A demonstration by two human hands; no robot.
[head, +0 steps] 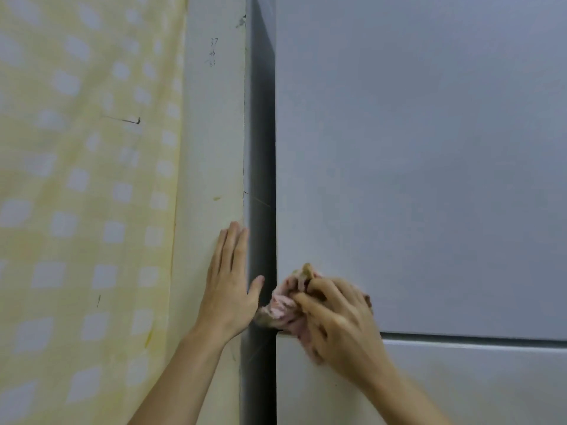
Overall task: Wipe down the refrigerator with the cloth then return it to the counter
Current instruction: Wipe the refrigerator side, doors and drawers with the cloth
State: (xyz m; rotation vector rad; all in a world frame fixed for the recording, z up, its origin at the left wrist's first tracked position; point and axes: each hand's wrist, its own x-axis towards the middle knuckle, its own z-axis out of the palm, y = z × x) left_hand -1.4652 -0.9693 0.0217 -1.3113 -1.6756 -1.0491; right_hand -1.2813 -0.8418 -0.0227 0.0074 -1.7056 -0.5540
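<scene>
While both forearms reach up from the bottom edge of the view, the right hand (340, 320) presses a crumpled pink cloth (283, 305) against the grey refrigerator (414, 179). Its fingers (310, 302) are clenched around the bunched fabric, which bulges out to the left of the knuckles and shows a brownish, perhaps soiled, patch at its top and lower left. The cloth sits at the left edge of the upper door, right where the horizontal seam (472, 337) between the upper and lower doors begins, and it overlaps the dark side panel (260, 148) of the appliance.

Just beside it, the left hand (228, 286) lies flat and released on the pale wall strip (214, 133), fingers straight and pointing up, thumb spread toward the cloth and nearly touching it.

Higher on that strip are faint pencilled numbers (213, 52), too small to read surely. Further left hangs a yellow curtain (86, 179) patterned with white squares, bearing a small dark mark (127, 120).
</scene>
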